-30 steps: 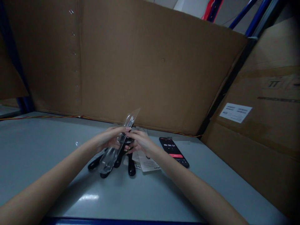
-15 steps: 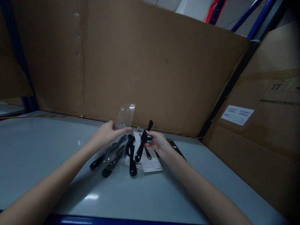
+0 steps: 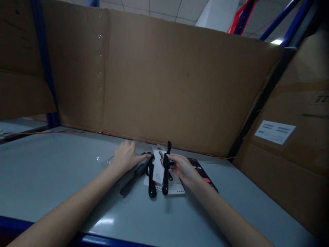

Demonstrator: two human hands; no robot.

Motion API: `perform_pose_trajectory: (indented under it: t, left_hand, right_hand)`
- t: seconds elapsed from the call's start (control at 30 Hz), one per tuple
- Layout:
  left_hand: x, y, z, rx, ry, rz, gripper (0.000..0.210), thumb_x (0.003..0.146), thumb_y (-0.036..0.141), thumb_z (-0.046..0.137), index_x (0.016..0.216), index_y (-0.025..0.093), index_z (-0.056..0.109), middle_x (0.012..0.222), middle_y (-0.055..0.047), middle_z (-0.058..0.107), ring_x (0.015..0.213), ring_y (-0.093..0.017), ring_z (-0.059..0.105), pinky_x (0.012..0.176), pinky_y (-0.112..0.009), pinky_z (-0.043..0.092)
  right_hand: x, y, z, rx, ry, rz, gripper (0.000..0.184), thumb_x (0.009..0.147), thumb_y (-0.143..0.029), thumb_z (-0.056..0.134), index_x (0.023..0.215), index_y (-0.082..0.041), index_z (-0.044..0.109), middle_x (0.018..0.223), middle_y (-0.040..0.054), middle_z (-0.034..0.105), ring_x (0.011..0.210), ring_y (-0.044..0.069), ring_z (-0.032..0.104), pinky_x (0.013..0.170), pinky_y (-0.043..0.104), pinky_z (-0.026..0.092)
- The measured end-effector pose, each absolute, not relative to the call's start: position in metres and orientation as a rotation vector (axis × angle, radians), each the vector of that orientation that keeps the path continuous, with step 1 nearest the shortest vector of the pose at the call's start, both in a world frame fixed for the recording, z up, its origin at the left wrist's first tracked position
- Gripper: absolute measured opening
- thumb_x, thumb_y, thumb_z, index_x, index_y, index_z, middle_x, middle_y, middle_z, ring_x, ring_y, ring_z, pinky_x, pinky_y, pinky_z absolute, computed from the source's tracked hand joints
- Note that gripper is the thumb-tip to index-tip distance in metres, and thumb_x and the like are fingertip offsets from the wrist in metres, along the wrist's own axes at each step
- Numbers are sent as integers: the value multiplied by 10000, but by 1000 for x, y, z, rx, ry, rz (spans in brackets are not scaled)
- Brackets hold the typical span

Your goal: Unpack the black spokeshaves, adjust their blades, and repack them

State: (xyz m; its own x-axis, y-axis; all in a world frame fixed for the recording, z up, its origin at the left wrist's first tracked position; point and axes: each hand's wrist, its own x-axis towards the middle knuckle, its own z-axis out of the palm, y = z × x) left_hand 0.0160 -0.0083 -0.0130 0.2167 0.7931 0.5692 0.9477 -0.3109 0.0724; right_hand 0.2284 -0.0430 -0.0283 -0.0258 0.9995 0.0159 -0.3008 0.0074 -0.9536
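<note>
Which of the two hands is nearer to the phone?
Right. The right hand is just beside the phone; the left hand is farther away, across the white cards.

tool [image 3: 166, 183]: black | card [image 3: 177, 189]: white, dark print | cardboard [image 3: 164, 85]: brown | tabletop [image 3: 77, 171]: grey

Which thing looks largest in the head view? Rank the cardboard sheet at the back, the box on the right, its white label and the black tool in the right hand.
1. Cardboard sheet
2. Box on the right
Then, unranked: white label and black tool in the right hand, which look about equally long.
</note>
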Motion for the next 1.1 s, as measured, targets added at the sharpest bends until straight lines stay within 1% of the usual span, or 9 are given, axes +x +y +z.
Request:
perform_pose_trajectory:
  t: [0.1, 0.17, 0.27, 0.4, 0.5, 0.73, 0.93, 1.03, 1.1]
  left_hand:
    - [20, -11, -7, -2385, -1473, -963, 583, 768, 623, 345, 927, 111, 572, 901, -153, 591, 861, -267, 531, 724, -359, 399]
    - [26, -15, -4, -2614, -1423, -1112, 467, 810, 543, 353, 962, 147, 547, 830, -85, 597, 766, -206, 546, 672, -317, 409]
    - [40, -23, -3, -3014, -1463, -1331, 408, 816, 501, 378, 1017, 170, 506, 740, -22, 589, 671, -160, 558, 588, -277, 420]
    - [57, -33, -2, -3595, -1543, -1351, 511, 732, 454, 546, 1137, 174, 412, 820, -32, 594, 644, -152, 601, 527, -257, 454]
    - [64, -33, 3, -3815, -1598, -1224, 702, 652, 378, 657, 1235, 183, 318, 706, 3, 580, 527, -142, 590, 467, -256, 454]
    - [68, -31, 9, -3880, -1528, -1243, 826, 620, 288, 700, 1300, 162, 248, 703, -35, 634, 504, -135, 585, 453, -246, 466]
    - [68, -30, -10, -3702, -1522, -1452, 615, 717, 281, 576, 1263, 160, 320, 655, -22, 638, 462, -130, 558, 373, -190, 381]
    - [68, -32, -15, -3547, -1555, -1522, 512, 723, 235, 524, 1209, 168, 375, 657, -18, 632, 493, -149, 566, 382, -199, 369]
    - [67, -34, -14, -3381, -1577, -1502, 423, 724, 211, 498, 1141, 179, 439, 696, -27, 635, 553, -164, 582, 439, -222, 392]
  right_hand:
    - [226, -46, -28, -897, -1032, 1432, 198, 630, -273, 696, 743, -117, 647, 760, 66, 642, 672, 139, 566, 507, 220, 392]
    - [225, -46, -28, -861, -1041, 1466, 207, 611, -245, 712, 768, -123, 653, 806, 66, 644, 717, 136, 566, 546, 215, 387]
    - [223, -45, -29, -866, -1027, 1479, 233, 578, -212, 724, 785, -133, 651, 780, 42, 637, 698, 121, 553, 554, 208, 371]
    - [220, -47, -25, -846, -1068, 1399, 237, 583, -234, 712, 789, -139, 640, 789, 35, 634, 696, 125, 550, 577, 214, 391]
    - [218, -50, -21, -787, -1145, 1334, 246, 616, -269, 688, 824, -150, 634, 809, 36, 637, 709, 142, 567, 609, 232, 424]
    - [218, -50, -21, -831, -1276, 1114, 335, 685, -356, 641, 972, -186, 613, 883, 32, 636, 700, 143, 576, 545, 217, 434]
    - [216, -51, -20, -848, -1361, 1037, 333, 717, -404, 605, 966, -183, 617, 911, 38, 632, 745, 151, 584, 589, 235, 465]
    - [220, -48, -21, -982, -1323, 939, 361, 675, -447, 629, 920, -181, 609, 836, 24, 627, 666, 132, 587, 484, 205, 441]
    - [223, -45, -22, -1078, -1285, 890, 355, 652, -485, 636, 813, -173, 584, 670, -9, 593, 515, 104, 553, 371, 176, 365]
